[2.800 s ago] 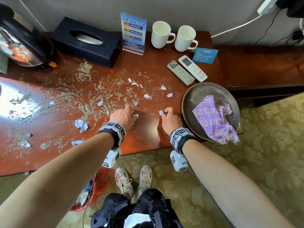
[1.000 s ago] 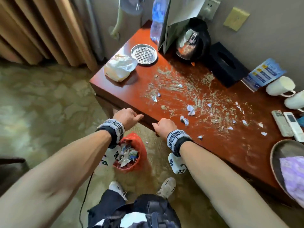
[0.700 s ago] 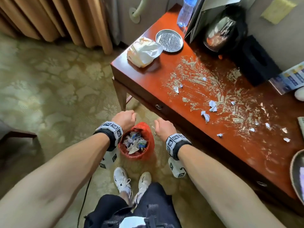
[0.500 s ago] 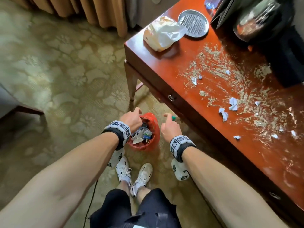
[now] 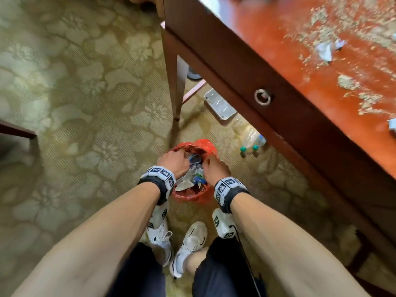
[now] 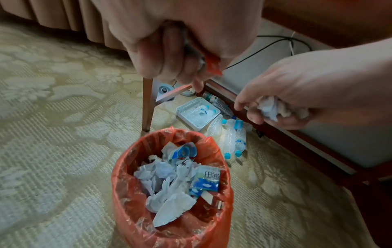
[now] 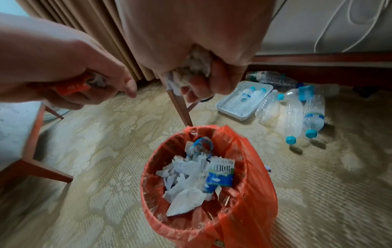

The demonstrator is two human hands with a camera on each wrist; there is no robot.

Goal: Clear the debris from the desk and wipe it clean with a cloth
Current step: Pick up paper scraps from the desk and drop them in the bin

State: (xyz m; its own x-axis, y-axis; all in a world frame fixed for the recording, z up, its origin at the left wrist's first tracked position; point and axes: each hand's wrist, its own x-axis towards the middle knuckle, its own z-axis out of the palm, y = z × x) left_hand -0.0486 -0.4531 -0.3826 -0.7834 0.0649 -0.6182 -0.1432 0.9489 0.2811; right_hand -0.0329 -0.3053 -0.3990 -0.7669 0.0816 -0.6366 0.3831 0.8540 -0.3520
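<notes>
Crumpled white paper scraps (image 7: 191, 70) held bunched in right hand (image 5: 214, 168), red wrapper bits (image 6: 212, 64) in left hand (image 5: 173, 162); both grips closed, over orange-lined bin (image 6: 135, 167). Debris judged light, soft; loose fistful suffices. More littered on red-brown wooden counter (image 5: 278, 50), near front edge.

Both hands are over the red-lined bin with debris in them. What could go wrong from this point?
1. The bin is already heaped with paper, so scraps dropped from the right hand or left hand may spill onto the carpet.
2. Crumbs and paper bits remain on the desk; wiping now would smear them.
</notes>
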